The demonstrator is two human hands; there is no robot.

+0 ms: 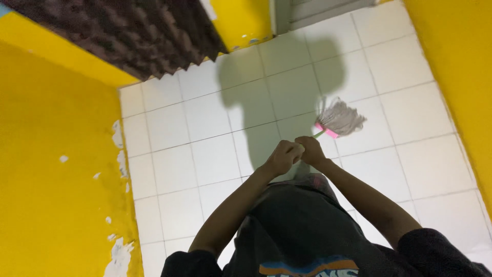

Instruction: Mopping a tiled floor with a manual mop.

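Yellow walls (56, 154) edge the white tile floor (205, 154); I see both hands, left hand (283, 156) and right hand (310, 150), clenched on the mop (339, 119) handle.

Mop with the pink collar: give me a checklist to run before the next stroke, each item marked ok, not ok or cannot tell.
1. Both hands on the handle: left hand and right hand closed around it, ok.
2. Grey string mop head with pink collar touching the floor: ok.
3. White tiled floor ahead free of objects: ok.
4. Yellow painted wall away from the mop head: ok.
5. Floor wet or dry: cannot tell.
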